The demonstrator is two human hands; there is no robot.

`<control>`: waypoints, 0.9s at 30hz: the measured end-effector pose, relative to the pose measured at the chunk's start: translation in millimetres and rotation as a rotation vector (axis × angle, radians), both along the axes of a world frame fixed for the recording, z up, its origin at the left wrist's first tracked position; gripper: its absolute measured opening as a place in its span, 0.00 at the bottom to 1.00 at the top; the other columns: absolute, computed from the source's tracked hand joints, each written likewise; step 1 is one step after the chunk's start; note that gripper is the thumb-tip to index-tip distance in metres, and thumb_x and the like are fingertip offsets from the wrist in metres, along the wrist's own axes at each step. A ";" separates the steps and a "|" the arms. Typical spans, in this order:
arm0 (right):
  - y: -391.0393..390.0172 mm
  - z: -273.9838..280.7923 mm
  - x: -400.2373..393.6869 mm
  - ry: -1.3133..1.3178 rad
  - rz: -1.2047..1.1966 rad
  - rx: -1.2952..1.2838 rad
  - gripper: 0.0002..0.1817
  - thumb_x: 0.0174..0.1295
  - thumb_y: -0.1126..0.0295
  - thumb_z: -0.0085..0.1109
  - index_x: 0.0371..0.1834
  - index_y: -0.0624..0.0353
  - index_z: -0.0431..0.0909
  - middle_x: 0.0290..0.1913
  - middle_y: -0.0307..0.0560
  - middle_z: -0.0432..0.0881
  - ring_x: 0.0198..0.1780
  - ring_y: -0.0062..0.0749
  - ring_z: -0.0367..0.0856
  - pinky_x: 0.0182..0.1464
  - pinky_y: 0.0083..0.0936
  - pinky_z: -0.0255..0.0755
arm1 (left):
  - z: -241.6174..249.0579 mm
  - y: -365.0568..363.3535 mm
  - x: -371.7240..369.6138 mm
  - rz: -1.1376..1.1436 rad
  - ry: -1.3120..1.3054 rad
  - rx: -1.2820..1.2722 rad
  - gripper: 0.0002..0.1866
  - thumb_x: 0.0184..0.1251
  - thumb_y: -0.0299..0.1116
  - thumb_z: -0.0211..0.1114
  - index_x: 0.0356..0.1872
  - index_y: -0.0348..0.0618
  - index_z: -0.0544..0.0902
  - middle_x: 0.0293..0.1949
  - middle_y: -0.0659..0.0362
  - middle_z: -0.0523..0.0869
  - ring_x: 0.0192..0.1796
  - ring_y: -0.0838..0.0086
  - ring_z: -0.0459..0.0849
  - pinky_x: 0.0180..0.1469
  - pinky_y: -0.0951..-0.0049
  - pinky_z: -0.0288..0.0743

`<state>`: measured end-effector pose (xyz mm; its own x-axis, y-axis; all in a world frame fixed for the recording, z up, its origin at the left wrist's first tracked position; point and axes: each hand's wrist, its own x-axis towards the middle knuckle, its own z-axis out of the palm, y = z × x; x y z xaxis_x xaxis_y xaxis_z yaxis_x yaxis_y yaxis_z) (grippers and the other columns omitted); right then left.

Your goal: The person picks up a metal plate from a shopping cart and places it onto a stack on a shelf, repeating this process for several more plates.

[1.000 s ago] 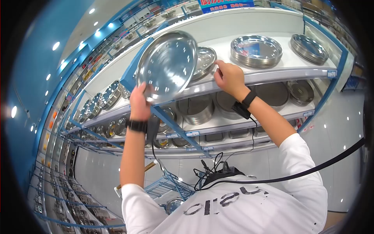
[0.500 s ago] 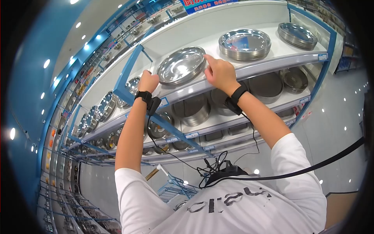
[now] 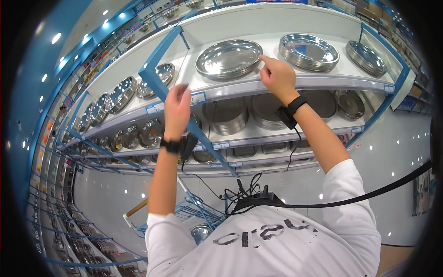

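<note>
A stack of round shiny metal trays (image 3: 228,57) lies on the upper white shelf, close to its front edge. My right hand (image 3: 280,78) is at the stack's right side, index fingertip right at the rim and thumb apart below it; it grips nothing. My left hand (image 3: 177,113) is raised in front of the shelf edge, away from the trays, with loosely bent, slightly blurred fingers and nothing in them. Both wrists wear black straps with small devices. To the right stands another stack of metal trays (image 3: 309,51), with a blue reflection or label in its top one.
A third tray stack (image 3: 366,57) sits farther right. A blue upright post (image 3: 159,83) divides the shelf near my left hand. Darker round pans (image 3: 224,115) fill the shelf below. A blue wire cart (image 3: 194,207) with a metal bowl (image 3: 200,234) is down beside me. Cables hang at my chest.
My left hand has come off the tray stack's left side and drawn back. The stack now rests flatter on the shelf. My right hand stays by its right rim. The view has shifted.
</note>
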<state>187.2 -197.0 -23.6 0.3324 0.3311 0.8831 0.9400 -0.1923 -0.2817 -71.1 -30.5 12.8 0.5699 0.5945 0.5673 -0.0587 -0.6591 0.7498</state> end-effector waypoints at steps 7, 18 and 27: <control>6.6 -4.2 3.5 -0.022 -0.106 -0.041 0.17 0.54 0.68 0.56 0.48 0.47 0.80 0.26 0.45 0.82 0.28 0.43 0.81 0.30 0.38 0.72 | -110.0 -60.3 -201.7 0.217 -0.201 -0.484 0.13 0.73 0.31 0.52 0.50 0.33 0.76 0.42 0.56 0.82 0.47 0.71 0.82 0.54 0.72 0.73; 17.6 -20.1 48.9 -0.270 -0.160 -0.111 0.17 0.61 0.67 0.52 0.53 0.44 0.80 0.28 0.42 0.82 0.24 0.37 0.79 0.26 0.36 0.70 | -448.5 -160.4 -498.7 0.988 -1.071 -1.504 0.08 0.66 0.36 0.55 0.40 0.43 0.76 0.37 0.61 0.83 0.38 0.71 0.82 0.38 0.71 0.77; 15.9 -6.9 53.8 -0.121 -0.264 -0.239 0.21 0.59 0.57 0.49 0.54 0.43 0.81 0.34 0.41 0.85 0.36 0.37 0.83 0.40 0.35 0.73 | -619.3 -268.5 -517.3 1.337 -0.861 -1.547 0.10 0.67 0.30 0.49 0.32 0.35 0.74 0.27 0.51 0.75 0.29 0.65 0.76 0.26 0.66 0.72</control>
<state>241.0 -181.1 -30.5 0.3318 0.4490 0.8296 0.8729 -0.4797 -0.0895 -588.4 -299.1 -606.5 -0.4848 0.4087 -0.7733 -0.7171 0.3205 0.6189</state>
